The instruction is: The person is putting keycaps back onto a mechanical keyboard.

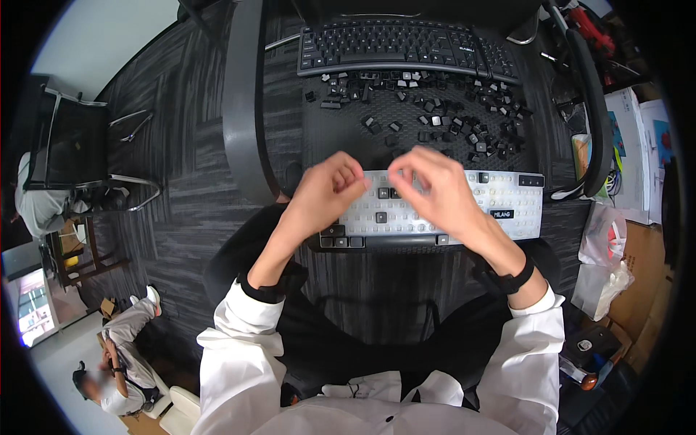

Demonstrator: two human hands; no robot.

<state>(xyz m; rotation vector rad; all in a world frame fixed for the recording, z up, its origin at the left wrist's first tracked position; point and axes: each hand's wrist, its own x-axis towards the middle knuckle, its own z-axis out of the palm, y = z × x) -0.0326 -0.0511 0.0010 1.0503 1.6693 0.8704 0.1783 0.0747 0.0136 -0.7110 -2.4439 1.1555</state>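
Across my lap lies a white keyboard base (464, 230) with most of its keycaps off and a few black keycaps (381, 217) still seated on it. My left hand (328, 190) hovers over its upper left part, fingers curled and pinched at the tips. Close beside it, my right hand (436, 190) is also curled, with thumb and index finger brought together above the keyboard's middle. Whatever the fingertips may hold is too small or hidden to make out. Just beyond the hands, loose black keycaps (435, 122) lie scattered on a dark textured surface (330, 134).
A full black keyboard (391, 47) lies behind the loose keycaps, its cable bundled at the right. A dark curved armrest (243, 109) rises on the left. Plastic bags (602, 235) and boxes stand at the right. A seated person (119, 370) is at the lower left.
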